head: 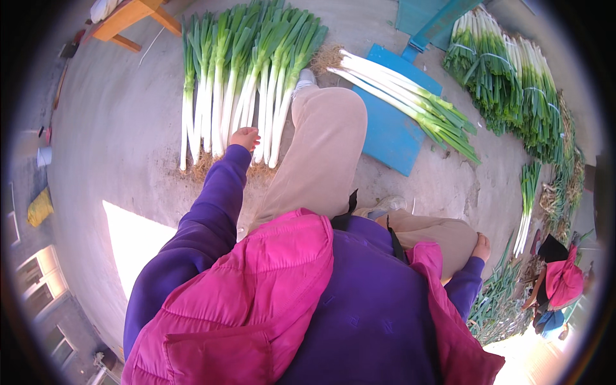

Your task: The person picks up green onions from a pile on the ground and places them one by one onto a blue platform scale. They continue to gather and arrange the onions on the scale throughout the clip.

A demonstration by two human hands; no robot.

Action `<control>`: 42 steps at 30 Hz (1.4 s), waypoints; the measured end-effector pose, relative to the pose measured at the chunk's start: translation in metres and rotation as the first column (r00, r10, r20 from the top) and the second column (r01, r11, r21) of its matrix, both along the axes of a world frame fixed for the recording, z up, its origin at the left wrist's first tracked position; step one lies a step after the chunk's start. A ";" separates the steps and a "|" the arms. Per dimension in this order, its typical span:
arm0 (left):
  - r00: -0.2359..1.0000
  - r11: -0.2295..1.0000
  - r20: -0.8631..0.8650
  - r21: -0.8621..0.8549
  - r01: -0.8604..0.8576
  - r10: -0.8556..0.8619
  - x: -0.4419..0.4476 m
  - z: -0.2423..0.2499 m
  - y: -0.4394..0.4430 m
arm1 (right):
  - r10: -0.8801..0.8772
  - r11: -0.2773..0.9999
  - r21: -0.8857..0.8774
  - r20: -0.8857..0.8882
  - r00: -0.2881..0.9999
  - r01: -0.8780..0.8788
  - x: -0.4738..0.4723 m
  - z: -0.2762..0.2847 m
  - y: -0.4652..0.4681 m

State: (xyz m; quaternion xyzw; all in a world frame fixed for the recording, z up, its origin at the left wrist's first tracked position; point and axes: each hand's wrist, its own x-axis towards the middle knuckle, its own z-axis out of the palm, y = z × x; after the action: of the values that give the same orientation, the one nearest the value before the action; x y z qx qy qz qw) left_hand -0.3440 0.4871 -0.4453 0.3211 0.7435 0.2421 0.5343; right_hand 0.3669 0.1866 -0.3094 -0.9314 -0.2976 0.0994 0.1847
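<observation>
A wide row of long green onions (231,82) lies on the concrete floor before me, green tops pointing away and rooted ends toward me. My left hand (246,138) is over the white stems near the roots, its fingers partly curled. Whether it grips a stem cannot be made out. My right hand (481,248) rests on my bent right knee (440,240), its fingers largely hidden, with nothing visible in it. To the right of my left leg (329,130), a smaller bunch of green onions (409,96) lies slantwise across a blue metal platform (392,149), overhanging both sides.
A blue post (442,24) rises behind the platform. Tied onion bundles (495,72) are stacked at far right, near a loose small bunch (527,207) and a heap of leaves (503,298). Another person (560,284) is at the right rim. A wooden stool (127,21) stands upper left.
</observation>
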 end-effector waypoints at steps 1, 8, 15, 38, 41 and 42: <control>1.000 0.998 0.013 -0.059 -0.024 0.025 0.001 -0.016 -0.007 | -0.017 1.000 0.008 -0.032 0.999 0.018 -0.001 0.001 0.001; 0.997 0.977 0.004 -0.200 -0.070 0.072 0.015 -0.100 -0.010 | 0.024 0.999 -0.025 -0.011 1.000 -0.024 0.004 0.001 0.004; 0.892 0.995 -0.443 0.082 -0.058 0.088 -0.009 -0.131 0.013 | 0.010 0.998 -0.068 -0.028 1.000 -0.012 0.008 0.006 0.010; 0.634 0.972 -0.745 -0.227 0.053 -0.208 -0.040 -0.143 0.045 | -0.190 0.982 -0.023 -0.179 0.965 0.189 -0.013 0.015 0.051; 0.686 0.976 -0.705 -0.217 0.031 -0.179 -0.036 -0.128 0.044 | -0.135 0.991 -0.037 -0.196 0.971 0.130 0.002 0.011 0.046; 0.679 0.984 -0.723 -0.178 -0.010 -0.124 -0.033 -0.124 0.044 | -0.058 0.998 -0.031 -0.172 0.983 0.054 0.005 0.008 0.044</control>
State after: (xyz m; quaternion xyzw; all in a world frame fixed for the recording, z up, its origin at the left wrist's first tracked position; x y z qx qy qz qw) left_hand -0.3770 0.5307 -0.5692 0.3679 0.9021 0.0137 0.2253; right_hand 0.3721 0.2303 -0.3012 -0.9295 -0.2528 0.1785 0.2004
